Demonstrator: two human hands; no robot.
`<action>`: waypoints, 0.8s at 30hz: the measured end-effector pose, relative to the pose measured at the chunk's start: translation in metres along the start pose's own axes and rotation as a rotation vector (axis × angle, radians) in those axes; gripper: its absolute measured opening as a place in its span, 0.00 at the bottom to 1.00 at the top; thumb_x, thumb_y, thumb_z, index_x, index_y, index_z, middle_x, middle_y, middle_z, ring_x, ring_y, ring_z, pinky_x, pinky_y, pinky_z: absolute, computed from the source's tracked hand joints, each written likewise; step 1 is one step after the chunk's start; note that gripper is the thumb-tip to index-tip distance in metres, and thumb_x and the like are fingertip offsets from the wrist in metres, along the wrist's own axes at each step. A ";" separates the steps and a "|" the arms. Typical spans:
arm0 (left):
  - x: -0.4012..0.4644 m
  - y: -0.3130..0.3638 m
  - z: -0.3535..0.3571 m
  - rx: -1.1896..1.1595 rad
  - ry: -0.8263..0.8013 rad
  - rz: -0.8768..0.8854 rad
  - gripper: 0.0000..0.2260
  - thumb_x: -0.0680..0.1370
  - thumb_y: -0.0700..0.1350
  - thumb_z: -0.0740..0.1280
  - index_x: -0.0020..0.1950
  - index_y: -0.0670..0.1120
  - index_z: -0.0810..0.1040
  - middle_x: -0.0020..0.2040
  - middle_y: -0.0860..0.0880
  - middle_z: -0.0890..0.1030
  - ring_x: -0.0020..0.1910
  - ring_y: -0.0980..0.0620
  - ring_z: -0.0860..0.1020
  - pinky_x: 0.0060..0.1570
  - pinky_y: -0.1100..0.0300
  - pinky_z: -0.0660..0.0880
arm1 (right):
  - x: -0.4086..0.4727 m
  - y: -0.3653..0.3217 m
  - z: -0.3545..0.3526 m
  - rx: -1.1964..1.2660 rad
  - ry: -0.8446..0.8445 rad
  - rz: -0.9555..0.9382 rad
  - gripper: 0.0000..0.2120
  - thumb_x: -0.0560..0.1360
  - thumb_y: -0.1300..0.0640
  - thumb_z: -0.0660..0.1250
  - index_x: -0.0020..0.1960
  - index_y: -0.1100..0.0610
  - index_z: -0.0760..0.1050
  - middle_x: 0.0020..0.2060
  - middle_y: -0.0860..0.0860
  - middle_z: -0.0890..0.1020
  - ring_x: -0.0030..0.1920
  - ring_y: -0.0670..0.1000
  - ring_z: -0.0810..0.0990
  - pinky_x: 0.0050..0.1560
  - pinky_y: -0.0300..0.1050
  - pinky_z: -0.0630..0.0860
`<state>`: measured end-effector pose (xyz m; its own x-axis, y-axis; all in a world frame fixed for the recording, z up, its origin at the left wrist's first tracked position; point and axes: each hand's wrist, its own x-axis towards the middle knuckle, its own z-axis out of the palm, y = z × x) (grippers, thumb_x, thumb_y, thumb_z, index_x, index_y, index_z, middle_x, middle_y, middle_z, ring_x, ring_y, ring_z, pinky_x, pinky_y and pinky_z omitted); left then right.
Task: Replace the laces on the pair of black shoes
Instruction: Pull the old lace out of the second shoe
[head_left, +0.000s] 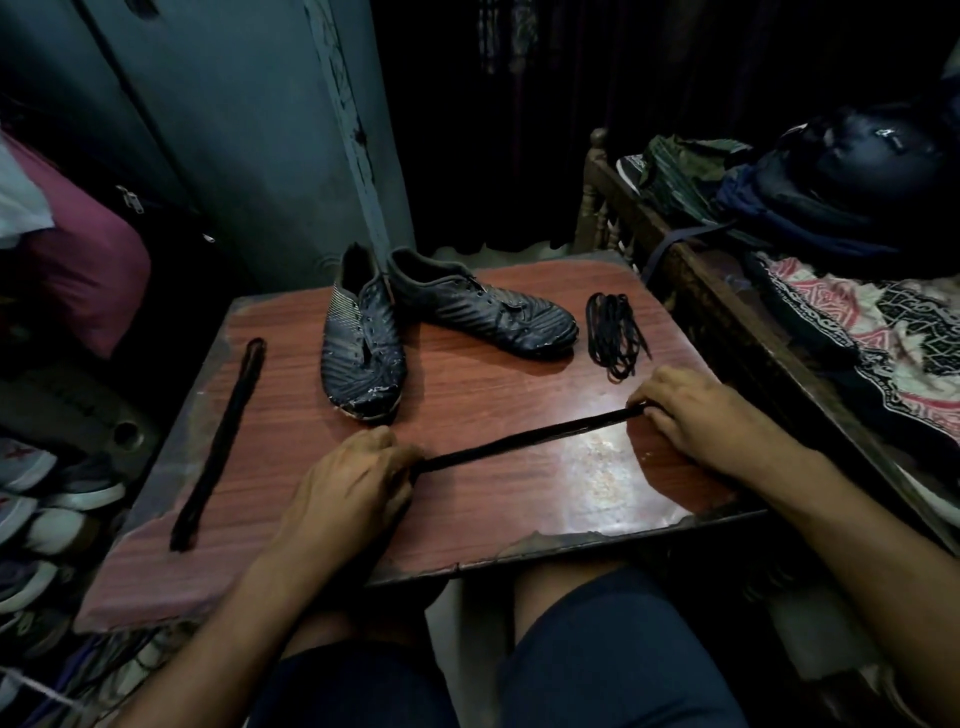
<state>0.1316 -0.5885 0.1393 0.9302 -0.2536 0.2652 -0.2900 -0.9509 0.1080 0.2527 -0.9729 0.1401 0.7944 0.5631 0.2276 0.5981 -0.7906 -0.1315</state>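
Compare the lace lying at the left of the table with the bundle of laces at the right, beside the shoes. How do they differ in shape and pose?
The left lace is folded into one long, straight strip, while the right bundle is gathered into a short, loose hank of loops. The left lace lies alone near the table's left edge; the right bundle lies just beyond the toe of the right shoe. Both are black, rest on the table, and neither hand touches them.
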 end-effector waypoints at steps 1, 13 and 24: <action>0.000 0.001 0.002 0.021 0.006 -0.001 0.15 0.74 0.52 0.58 0.49 0.50 0.83 0.41 0.50 0.75 0.40 0.45 0.79 0.30 0.54 0.77 | -0.001 0.002 0.001 -0.013 0.013 -0.021 0.07 0.77 0.63 0.71 0.54 0.57 0.80 0.47 0.53 0.77 0.51 0.58 0.80 0.52 0.52 0.77; -0.032 -0.008 -0.012 0.126 0.102 -0.185 0.12 0.73 0.53 0.60 0.43 0.49 0.79 0.40 0.50 0.77 0.36 0.46 0.80 0.28 0.55 0.74 | 0.062 -0.025 -0.018 -0.059 0.142 -0.188 0.08 0.74 0.66 0.73 0.53 0.61 0.83 0.45 0.56 0.77 0.40 0.60 0.81 0.37 0.53 0.79; -0.136 -0.076 -0.055 0.002 0.335 -0.675 0.13 0.68 0.37 0.81 0.48 0.50 0.88 0.40 0.52 0.79 0.34 0.51 0.80 0.32 0.61 0.73 | 0.256 -0.210 0.000 0.117 0.154 -0.568 0.07 0.73 0.66 0.68 0.47 0.57 0.74 0.44 0.55 0.76 0.47 0.60 0.80 0.45 0.53 0.74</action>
<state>0.0145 -0.4722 0.1476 0.7872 0.4521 0.4194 0.3200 -0.8809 0.3489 0.3307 -0.6623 0.2259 0.3279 0.8412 0.4299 0.9392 -0.3395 -0.0521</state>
